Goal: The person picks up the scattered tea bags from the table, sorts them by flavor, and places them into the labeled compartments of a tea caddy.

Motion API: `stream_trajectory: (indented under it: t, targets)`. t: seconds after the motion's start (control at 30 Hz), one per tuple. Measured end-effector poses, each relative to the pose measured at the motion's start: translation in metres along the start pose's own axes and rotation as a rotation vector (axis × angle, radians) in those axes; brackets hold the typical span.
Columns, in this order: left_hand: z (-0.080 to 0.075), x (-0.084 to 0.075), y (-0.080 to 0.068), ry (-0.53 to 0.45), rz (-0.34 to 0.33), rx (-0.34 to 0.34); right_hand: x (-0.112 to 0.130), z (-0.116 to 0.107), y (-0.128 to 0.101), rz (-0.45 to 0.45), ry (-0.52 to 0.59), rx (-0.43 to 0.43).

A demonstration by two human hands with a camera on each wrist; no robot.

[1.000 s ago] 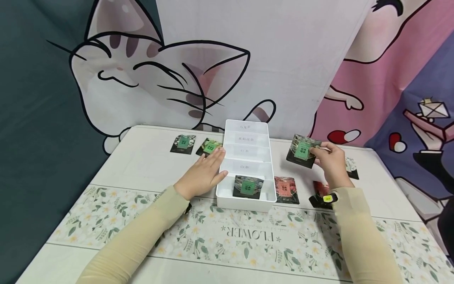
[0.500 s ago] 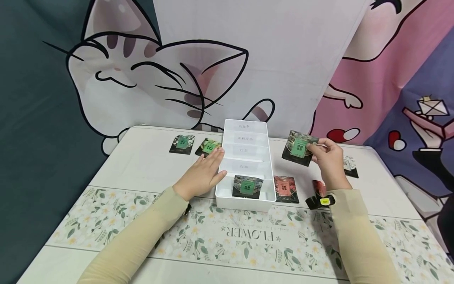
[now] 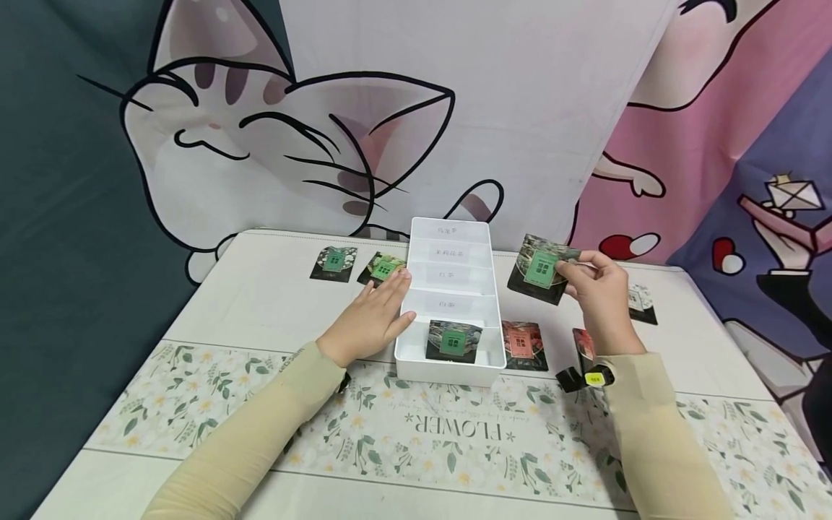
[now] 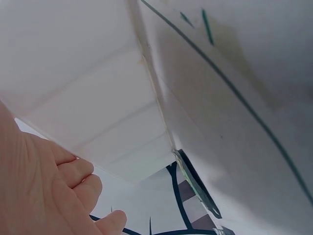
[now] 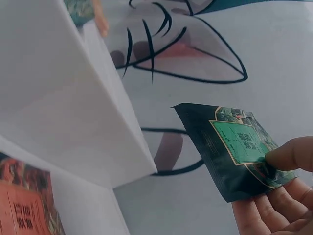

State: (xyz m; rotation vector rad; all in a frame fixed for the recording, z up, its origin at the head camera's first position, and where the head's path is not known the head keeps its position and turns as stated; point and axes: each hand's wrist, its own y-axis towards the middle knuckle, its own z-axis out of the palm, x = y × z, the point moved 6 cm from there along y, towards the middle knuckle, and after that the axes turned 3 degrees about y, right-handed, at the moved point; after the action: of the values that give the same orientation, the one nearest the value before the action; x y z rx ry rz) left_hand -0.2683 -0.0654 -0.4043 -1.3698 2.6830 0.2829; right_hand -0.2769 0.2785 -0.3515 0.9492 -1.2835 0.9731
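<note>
— What writing can you make out?

— The floral mat (image 3: pixel 260 404) under the person's arms reads "FLOWER", upside down from the head camera. The white divided box (image 3: pixel 489 310) has a small paper label in each compartment, but the characters are too small to read. The sachets all carry a coloured square label with tiny print I cannot read.

— What's in the box?

— One dark sachet with a green label (image 3: pixel 453 342) stands in the nearest compartment. The other compartments show only their labels.

— And the hands?

— The right hand (image 3: pixel 601 292) pinches a dark green-labelled sachet (image 3: pixel 541 269) between thumb and fingers, lifted above the table just right of the box. The left hand (image 3: pixel 373 314) lies flat, fingers straight, against the box's left wall.

— Anything else lying about?

— Two green-labelled sachets (image 3: pixel 334 263) left of the box, a red-labelled sachet (image 3: pixel 523 345) just beside its right wall, and another sachet (image 3: pixel 640 303) behind the right hand.
</note>
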Motion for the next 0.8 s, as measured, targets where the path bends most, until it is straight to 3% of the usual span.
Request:
stream_trajectory:
  t: [0.3, 0.8]
  targets:
    - [0.001, 0.000, 0.000, 0.006, 0.005, -0.011, 0.004, 0.013, -0.014, -0.001, 0.004, 0.072]
    - [0.002, 0.001, 0.001, 0.006, 0.009, -0.015, 0.007, 0.028, -0.036, -0.026, 0.117, 0.105]
